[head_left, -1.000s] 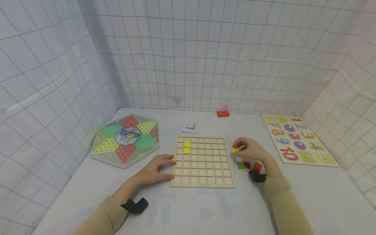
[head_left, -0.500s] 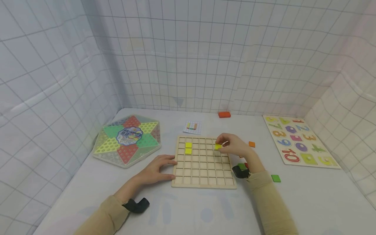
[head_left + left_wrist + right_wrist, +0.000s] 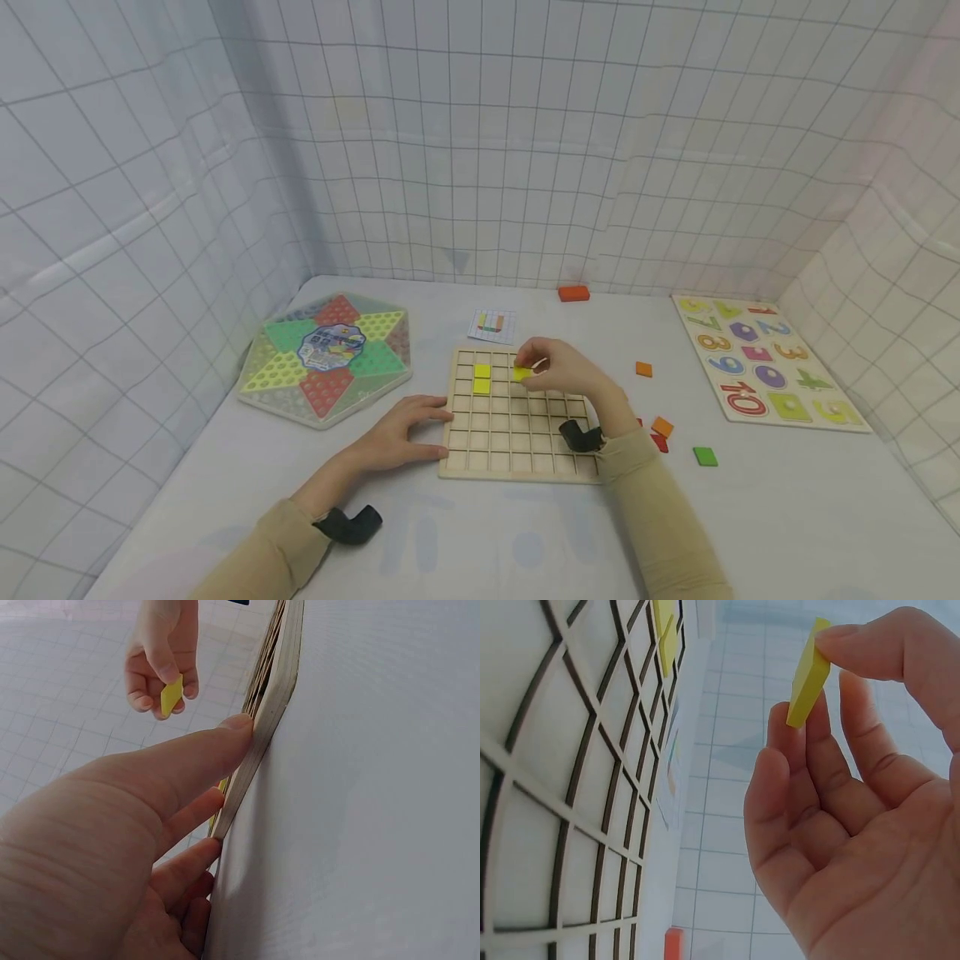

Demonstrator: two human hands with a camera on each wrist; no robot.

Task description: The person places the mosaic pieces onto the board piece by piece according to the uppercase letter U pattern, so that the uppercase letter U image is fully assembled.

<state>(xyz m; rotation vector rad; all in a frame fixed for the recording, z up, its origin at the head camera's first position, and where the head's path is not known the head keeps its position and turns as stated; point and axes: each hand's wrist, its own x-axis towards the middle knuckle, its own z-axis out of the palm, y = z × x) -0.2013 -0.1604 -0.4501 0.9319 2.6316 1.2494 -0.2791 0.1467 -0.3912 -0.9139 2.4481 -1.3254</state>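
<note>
In the head view, a wooden grid board (image 3: pixel 501 442) lies on the table, with two yellow square tiles (image 3: pixel 482 386) set one above the other in its upper left cells. My right hand (image 3: pixel 558 371) is over the upper part of the board and pinches a third yellow tile (image 3: pixel 810 675) between thumb and fingers, held above the cells in the right wrist view. My left hand (image 3: pixel 397 433) rests at the board's left edge. Its thumb and fingertips touch the rim, fingers spread, as the left wrist view (image 3: pixel 172 772) also shows.
A patterned card (image 3: pixel 492 326) lies behind the board, and a red block (image 3: pixel 573 293) farther back. Orange tiles (image 3: pixel 643 368), red pieces (image 3: pixel 660 443) and a green tile (image 3: pixel 705 456) lie at right. A number puzzle board (image 3: pixel 768 362) and a hexagonal star-patterned game board (image 3: pixel 322 358) flank them.
The right hand has carried the yellow tile leftward from beside the board to over its upper cells, uncovering loose tiles at right. The left hand stays at the board's edge.
</note>
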